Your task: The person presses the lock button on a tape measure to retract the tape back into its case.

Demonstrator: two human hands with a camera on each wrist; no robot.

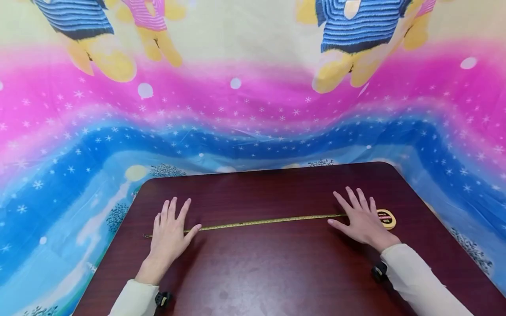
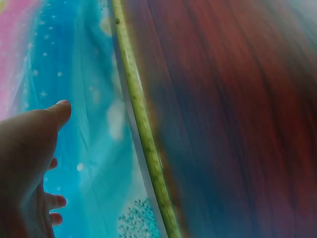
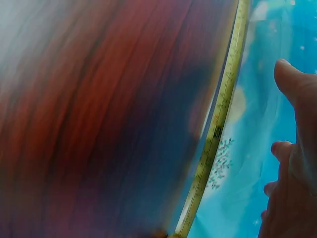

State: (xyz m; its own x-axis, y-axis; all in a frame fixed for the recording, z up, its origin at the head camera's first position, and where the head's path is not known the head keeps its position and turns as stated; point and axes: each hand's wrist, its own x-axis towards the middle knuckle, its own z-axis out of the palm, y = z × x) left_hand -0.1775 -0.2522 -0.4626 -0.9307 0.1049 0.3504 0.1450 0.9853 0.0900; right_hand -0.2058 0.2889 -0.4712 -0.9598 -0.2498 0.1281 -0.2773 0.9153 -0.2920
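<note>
Basically, left hand (image 1: pixel 168 235) and right hand (image 1: pixel 361 221) spreading wide by a stretched-out tape measure (image 1: pixel 261 222)

The 2 hands are holding their fingers straight and fanned, thumbs pointing inward. Whether they're touching the tape or only hanging above it, cannot tell. In the head view the tape measure is stretching across the far half of the dark red-brown table (image 1: pixel 253 272), its yellow blade (image 1: pixel 292 219) running left to right and climbing slightly toward the right. Left hand is covering a stretch near the metal tip (image 1: pixel 147 236), which is poking out at far left. Right hand is covering the other end; the yellow case (image 1: pixel 386 219) is sitting just beside it, on the little-finger side, showing a dark label with a pink stripe.

In the 2 wrist views the blade is slanting between table and cloth, well apart from the visible thumbs; the wood is blurring.

Pale sleeves (image 1: pixel 415 274) are covering the forearms, a black gadget (image 1: pixel 163 299) sitting at each wrist. Behind, a pink-and-blue cloth (image 1: pixel 245 96) is hanging, showing snowflakes and cartoon figures in striped tops.
</note>
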